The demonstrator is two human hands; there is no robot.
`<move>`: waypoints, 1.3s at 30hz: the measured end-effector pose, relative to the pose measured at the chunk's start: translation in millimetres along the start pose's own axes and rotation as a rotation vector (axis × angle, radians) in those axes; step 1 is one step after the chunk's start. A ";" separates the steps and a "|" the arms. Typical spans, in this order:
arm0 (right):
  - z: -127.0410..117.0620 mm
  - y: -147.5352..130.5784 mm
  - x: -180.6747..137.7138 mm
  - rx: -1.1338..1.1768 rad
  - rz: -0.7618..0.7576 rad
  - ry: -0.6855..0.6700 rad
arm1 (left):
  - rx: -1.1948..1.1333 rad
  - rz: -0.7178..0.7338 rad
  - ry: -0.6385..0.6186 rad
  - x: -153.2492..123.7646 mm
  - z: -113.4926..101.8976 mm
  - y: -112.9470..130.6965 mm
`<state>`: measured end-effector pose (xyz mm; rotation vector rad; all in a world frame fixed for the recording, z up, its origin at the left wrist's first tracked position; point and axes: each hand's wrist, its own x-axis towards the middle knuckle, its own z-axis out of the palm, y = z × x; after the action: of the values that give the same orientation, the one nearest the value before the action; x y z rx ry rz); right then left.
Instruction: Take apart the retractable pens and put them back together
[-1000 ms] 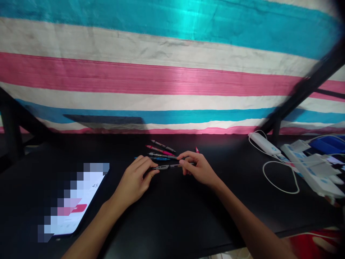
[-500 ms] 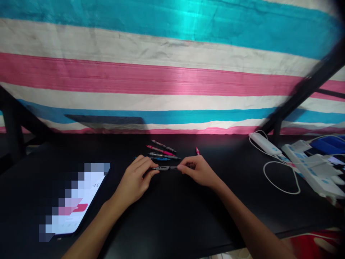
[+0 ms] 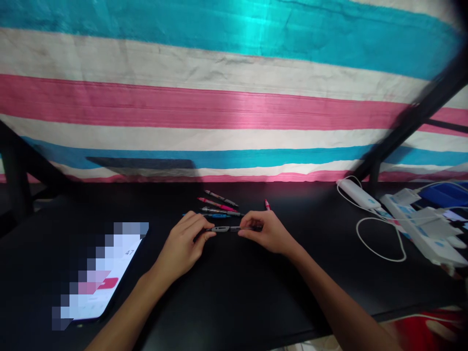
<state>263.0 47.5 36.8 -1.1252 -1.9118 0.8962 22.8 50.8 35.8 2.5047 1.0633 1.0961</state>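
Observation:
Between my two hands a dark grey pen [image 3: 221,229] lies level, just above or on the black table. My left hand [image 3: 189,237] pinches its left end between thumb and fingers. At the other end, my right hand [image 3: 263,231] grips the barrel with thumb and forefinger, hiding part of it. Just beyond my hands several pens lie in a loose group: a blue pen [image 3: 215,215], a clear and grey pen [image 3: 221,211], a pink pen [image 3: 216,204] and a dark pen [image 3: 221,198]. Another pink pen [image 3: 267,204] lies apart, partly behind my right hand.
A lit phone [image 3: 106,287] rests on the table [image 3: 219,302] at the left. On the right are a white power strip [image 3: 420,231], a white device [image 3: 358,194] and looping cables. A striped sheet [image 3: 234,107] hangs behind, with black frame bars at both sides.
My right thumb and fingers have shifted slightly on the pen's right end. My left hand keeps its hold in nearly the same place. The number on the phone screen has changed.

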 end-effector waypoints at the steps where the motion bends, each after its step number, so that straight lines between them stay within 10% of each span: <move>1: -0.2 -0.2 0.0 -0.018 0.009 -0.025 | 0.003 0.004 0.002 0.1 0.4 -0.1; 8: -4.2 -0.8 1.4 -0.081 0.003 -0.046 | -0.033 -0.050 -0.037 1.7 -0.3 0.0; 20: 7.1 8.7 -2.1 -0.478 -0.451 0.218 | -0.486 -0.465 -0.063 -0.3 3.2 -9.2; 31: 2.6 -11.3 -0.5 -0.091 -0.053 0.007 | -0.147 -0.067 0.147 -2.9 -0.7 0.7; 39: 6.0 -9.9 10.2 0.613 0.278 0.441 | -0.234 -0.026 -0.018 -5.8 20.8 21.6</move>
<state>250.4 51.9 44.6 -1.0971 -1.0347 1.1642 46.4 33.2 27.6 2.3068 0.9024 1.1183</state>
